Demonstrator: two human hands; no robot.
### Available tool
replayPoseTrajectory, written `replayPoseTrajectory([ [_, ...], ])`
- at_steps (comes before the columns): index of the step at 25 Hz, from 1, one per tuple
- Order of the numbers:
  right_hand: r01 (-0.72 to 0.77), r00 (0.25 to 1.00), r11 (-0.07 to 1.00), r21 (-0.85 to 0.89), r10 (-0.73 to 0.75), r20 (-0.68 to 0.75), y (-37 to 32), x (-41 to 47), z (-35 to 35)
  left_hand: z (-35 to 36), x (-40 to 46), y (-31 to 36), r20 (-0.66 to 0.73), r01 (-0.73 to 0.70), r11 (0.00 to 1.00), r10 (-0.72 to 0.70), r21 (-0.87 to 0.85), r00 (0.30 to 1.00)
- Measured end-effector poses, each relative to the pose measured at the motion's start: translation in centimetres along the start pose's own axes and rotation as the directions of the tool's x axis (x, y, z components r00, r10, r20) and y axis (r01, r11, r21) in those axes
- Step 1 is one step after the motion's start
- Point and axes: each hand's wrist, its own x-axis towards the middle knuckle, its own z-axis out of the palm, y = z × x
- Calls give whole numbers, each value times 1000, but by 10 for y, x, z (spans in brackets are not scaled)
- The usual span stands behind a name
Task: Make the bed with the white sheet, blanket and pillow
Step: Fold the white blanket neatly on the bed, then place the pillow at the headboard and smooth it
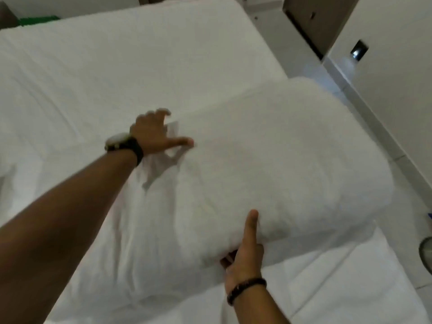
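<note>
A plump white pillow (268,164) lies across the near right part of the bed, over the white sheet (105,73). My left hand (154,134), with a watch on its wrist, grips the pillow's far left corner, fingers curled into the cloth and thumb stretched along it. My right hand (245,251), a bead bracelet at its wrist, holds the pillow's near edge: the thumb lies up on top and the fingers tuck underneath. The pillow's right end hangs past the bed's edge. I cannot pick out a blanket among the white bedding.
Pale tiled floor (346,94) runs along the bed's right side to a white wall (397,66) with a dark socket (358,50). A dark cabinet or door (313,22) stands at the back right. Something green (37,19) shows beyond the far left edge.
</note>
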Motion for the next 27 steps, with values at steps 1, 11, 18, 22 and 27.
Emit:
replayPoseTrajectory([
  [1, 23, 999, 999, -44, -24, -25, -2, 11, 4, -6, 14, 1, 51, 37, 997, -34, -61, 998],
  [11, 225, 973, 972, -71, -227, -24, 26, 125, -2, 51, 90, -11, 362, 105, 994, -86, -32, 928],
  [18, 211, 977, 973, -88, -208, 41, 34, 142, -9, 43, 65, 10, 333, 178, 984, -177, 27, 926],
  [22, 256, 959, 966, -35, -249, 134, 20, 119, -11, 29, 9, 8, 419, 213, 976, -173, -50, 891],
  [27, 165, 945, 950, 267, -230, 234, -11, 20, -49, -23, -108, 15, 429, 239, 955, -144, -176, 892],
])
